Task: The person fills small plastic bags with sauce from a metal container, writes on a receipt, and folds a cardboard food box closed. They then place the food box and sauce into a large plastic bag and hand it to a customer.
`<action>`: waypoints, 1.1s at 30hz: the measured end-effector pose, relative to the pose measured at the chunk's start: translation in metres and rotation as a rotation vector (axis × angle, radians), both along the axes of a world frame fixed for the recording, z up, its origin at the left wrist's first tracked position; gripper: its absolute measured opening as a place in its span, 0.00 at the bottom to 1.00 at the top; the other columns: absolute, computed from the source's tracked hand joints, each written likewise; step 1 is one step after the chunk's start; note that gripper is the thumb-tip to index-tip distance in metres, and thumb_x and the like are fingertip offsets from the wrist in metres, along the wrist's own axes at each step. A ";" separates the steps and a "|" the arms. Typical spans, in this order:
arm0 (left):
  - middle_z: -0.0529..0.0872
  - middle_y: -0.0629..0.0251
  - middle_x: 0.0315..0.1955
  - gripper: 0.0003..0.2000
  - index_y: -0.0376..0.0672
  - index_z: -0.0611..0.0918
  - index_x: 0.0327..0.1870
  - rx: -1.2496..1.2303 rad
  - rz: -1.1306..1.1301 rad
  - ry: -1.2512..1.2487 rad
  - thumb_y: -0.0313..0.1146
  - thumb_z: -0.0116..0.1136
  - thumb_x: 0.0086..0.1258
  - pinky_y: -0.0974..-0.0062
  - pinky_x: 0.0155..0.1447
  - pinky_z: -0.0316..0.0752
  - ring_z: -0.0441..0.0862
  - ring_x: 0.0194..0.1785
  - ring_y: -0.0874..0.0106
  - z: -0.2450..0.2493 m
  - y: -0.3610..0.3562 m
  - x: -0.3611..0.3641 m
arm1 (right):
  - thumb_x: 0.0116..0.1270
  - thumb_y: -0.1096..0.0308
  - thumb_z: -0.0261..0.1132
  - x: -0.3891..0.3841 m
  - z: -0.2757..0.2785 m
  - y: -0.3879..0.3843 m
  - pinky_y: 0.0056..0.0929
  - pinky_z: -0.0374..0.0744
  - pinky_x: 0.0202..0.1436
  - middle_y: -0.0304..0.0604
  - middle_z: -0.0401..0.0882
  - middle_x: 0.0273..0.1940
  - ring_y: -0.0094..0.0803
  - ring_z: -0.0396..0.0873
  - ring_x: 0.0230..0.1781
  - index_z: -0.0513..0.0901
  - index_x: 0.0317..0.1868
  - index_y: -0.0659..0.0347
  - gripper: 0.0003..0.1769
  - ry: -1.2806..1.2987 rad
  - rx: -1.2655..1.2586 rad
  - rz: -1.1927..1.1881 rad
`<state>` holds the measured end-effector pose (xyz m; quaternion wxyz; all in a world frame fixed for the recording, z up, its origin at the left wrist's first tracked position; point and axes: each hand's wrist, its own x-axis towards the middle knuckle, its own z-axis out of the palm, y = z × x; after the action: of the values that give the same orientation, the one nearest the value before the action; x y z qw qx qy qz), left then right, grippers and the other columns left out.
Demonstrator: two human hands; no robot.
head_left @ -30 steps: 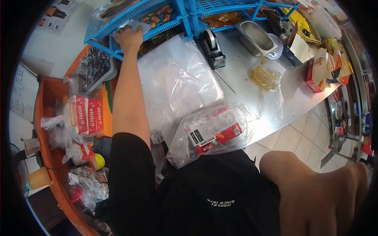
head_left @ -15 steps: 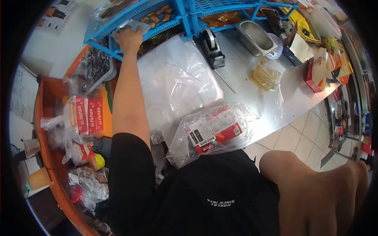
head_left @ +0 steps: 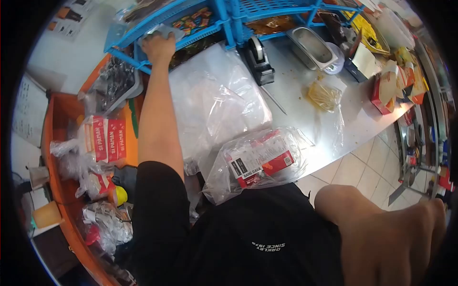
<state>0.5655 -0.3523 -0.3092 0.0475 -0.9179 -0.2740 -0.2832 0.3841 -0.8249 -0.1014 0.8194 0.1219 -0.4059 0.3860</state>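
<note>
My left hand (head_left: 159,46) reaches into the blue plastic rack (head_left: 202,33) at the upper left. Its fingers are bent over a piece of clear plastic (head_left: 168,31) on the shelf; whether it is a bag or a sheet is hard to see. Small colourful sachets (head_left: 193,21) lie beside it. Close to the camera at the lower right is my right hand (head_left: 398,233), back side showing, its fingers mostly hidden. Against my black shirt, at the table edge, sits a clear plastic bag (head_left: 260,162) with a red and white labelled package inside.
A pile of clear plastic bags (head_left: 217,90) covers the table's left part. Behind it stands a tape dispenser (head_left: 260,62), with a thin metal rod (head_left: 273,99) nearby. Further right are a metal tray (head_left: 312,46), a bag of yellow liquid (head_left: 325,95) and open boxes (head_left: 385,86). An orange container (head_left: 57,143) holds packages.
The view has shifted very slightly. My left hand stays at the clear plastic in the rack, its fingers a little more bent. My right hand has hardly moved.
</note>
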 end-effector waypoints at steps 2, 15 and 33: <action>0.76 0.51 0.56 0.26 0.42 0.82 0.50 -0.045 -0.040 -0.013 0.53 0.54 0.60 0.52 0.66 0.58 0.66 0.62 0.48 0.001 0.004 0.000 | 0.60 0.64 0.49 -0.001 0.001 -0.001 0.31 0.65 0.15 0.46 0.64 0.15 0.35 0.66 0.14 0.66 0.12 0.59 0.19 -0.007 -0.011 -0.019; 0.76 0.50 0.56 0.26 0.40 0.81 0.51 -0.018 -0.009 0.017 0.53 0.53 0.61 0.52 0.65 0.58 0.66 0.62 0.49 -0.001 0.007 -0.002 | 0.56 0.67 0.49 0.001 -0.001 -0.007 0.32 0.63 0.14 0.46 0.62 0.13 0.36 0.63 0.12 0.63 0.10 0.58 0.17 0.016 -0.029 0.046; 0.78 0.49 0.52 0.24 0.41 0.83 0.48 -0.041 -0.028 -0.037 0.52 0.54 0.60 0.52 0.66 0.57 0.67 0.61 0.48 -0.001 0.003 0.001 | 0.52 0.70 0.50 0.000 -0.001 -0.011 0.33 0.60 0.13 0.45 0.59 0.11 0.36 0.60 0.11 0.60 0.07 0.56 0.17 0.017 -0.089 0.088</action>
<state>0.5662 -0.3494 -0.3101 0.0194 -0.9171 -0.2676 -0.2950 0.3837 -0.8360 -0.1029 0.8097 0.1061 -0.3756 0.4382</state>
